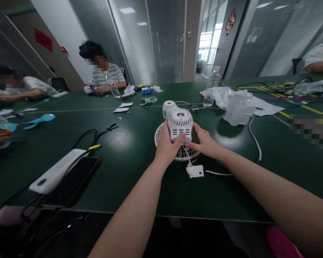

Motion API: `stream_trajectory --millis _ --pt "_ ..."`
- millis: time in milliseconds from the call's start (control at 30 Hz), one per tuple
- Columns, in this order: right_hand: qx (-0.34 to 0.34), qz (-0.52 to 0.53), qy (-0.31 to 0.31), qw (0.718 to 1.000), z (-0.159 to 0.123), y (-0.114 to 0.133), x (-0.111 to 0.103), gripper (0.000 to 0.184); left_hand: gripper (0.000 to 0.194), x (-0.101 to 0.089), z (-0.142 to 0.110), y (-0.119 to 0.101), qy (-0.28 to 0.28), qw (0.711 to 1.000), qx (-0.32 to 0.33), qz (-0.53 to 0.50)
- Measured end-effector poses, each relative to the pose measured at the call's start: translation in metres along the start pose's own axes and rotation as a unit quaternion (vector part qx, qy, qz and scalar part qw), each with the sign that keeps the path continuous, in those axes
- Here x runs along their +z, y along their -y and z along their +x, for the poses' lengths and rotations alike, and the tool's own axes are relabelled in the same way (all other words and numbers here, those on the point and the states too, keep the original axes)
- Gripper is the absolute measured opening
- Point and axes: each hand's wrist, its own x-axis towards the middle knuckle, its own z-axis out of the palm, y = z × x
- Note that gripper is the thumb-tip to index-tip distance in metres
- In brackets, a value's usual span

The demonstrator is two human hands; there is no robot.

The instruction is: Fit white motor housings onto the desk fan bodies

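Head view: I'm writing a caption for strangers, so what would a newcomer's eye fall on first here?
First, the white vented casing that the left hand and right hand hold between them, mid-picture, over a round grille on the green table. Next, the black phone and the long white box beside it, near the table's front edge on the left. Then the clear bottle beyond the hands, right of centre.
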Motion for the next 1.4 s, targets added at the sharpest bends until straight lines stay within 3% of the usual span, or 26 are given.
stream_trajectory --millis 1133,1400 --pt "0.002 0.010 0.003 1.000 0.0021 0.0011 -0.0028 0.092 0.077 -0.0007 0.0004 0.0010 0.007 1.000 -0.003 0.015" --pt "-0.006 0.028 -0.019 0.999 0.0003 0.0044 -0.0044 0.098 0.085 -0.0006 -0.0003 0.0034 0.017 1.000 -0.023 -0.013"
